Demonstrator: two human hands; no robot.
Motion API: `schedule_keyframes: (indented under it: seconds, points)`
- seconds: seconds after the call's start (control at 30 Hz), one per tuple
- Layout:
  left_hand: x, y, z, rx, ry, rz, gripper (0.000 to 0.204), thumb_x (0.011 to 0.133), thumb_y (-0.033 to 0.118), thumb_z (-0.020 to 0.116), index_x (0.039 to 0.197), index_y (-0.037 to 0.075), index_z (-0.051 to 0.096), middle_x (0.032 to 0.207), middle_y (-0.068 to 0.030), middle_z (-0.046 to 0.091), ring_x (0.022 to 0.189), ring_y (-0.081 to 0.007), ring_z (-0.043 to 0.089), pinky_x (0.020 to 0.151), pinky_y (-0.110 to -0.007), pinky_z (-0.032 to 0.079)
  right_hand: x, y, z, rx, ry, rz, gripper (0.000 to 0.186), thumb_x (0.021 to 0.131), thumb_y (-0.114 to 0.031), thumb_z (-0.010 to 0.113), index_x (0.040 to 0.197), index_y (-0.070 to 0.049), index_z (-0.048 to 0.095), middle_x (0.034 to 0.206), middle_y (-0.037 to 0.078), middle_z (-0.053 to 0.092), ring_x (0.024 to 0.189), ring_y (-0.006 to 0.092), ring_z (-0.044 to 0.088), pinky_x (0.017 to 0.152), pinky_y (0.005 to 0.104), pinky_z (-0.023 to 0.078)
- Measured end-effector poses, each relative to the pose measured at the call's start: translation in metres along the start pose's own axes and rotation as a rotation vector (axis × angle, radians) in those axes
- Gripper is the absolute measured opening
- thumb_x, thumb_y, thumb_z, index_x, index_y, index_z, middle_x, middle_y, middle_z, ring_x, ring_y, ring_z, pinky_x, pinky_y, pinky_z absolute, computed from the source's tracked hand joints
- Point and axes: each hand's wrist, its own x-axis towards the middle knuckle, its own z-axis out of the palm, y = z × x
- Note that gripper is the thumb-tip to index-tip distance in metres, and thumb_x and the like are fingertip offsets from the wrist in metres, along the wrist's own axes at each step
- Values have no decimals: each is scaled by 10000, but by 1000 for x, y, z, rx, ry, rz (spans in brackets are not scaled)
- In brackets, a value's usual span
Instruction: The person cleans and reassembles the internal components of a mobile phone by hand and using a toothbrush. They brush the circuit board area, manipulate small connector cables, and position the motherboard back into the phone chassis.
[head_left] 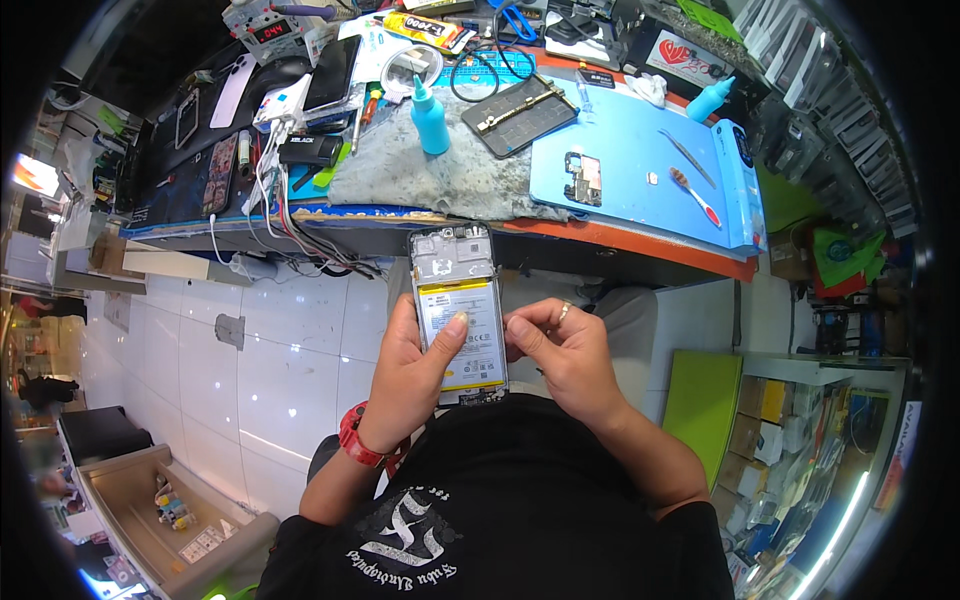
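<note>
Person holds an opened phone (pixel 458 312), back cover off, battery showing, in front of the chest & just below the edge of the workbench (pixel 620 240). Left hand (pixel 410 370) is wrapped round the phone's left side from underneath, thumb pressed flat on the battery. Right hand (pixel 560 350) sits at the phone's right edge, fingers curled in narrow, tips pinched together at the frame; can't tell if sth tiny is between them. Red watch (pixel 358 438) on the left wrist, ring on a right finger.

Rel. to the phone: straight above it on the bench lies a grey cloth (pixel 440 175) w/ a blue squeeze bottle (pixel 430 115) standing on it. Up & to the right, a blue mat (pixel 640 165) carrying a small circuit board (pixel 583 178), tweezers (pixel 687 157) & a red-handled brush (pixel 693 195). Up-left, a tangle of cables (pixel 290 225) hangs off the bench edge.
</note>
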Motion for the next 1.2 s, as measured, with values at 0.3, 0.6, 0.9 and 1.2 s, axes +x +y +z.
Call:
schedule_keyframes:
  seconds: [0.3,0.6,0.9,1.2]
  points:
    - [3,-4,-2,-21,2,-28,307,1056,169,585,1260,-19,454,1203,-131,645,1058,-138,651,900,-312,555,-7,-13,-11,-70,151,-82,160,1007,-120,667,1019,40,656,869,97,713,792,147,697,756,301,593]
    - [3,-6,-2,-21,18,-34,309,1052,180,598,1241,-20,457,1211,-136,642,1078,-147,644,927,-317,541,-7,-8,-29,-86,195,-62,177,1003,-132,675,1032,43,680,867,77,710,782,133,685,749,275,572]
    - [2,-5,0,34,45,-25,331,1050,206,607,1248,-21,468,1204,-129,637,1083,-150,629,943,-329,520,-10,16,-52,-68,233,55,188,994,-136,687,1007,51,672,849,100,709,754,159,698,718,294,592]
    - [-3,-15,-1,18,34,-51,374,1028,154,620,1316,-29,467,1227,-123,637,1073,-140,636,941,-309,521,-14,27,-83,-59,220,160,201,1004,-144,677,1071,45,666,905,84,698,775,133,683,725,284,589]
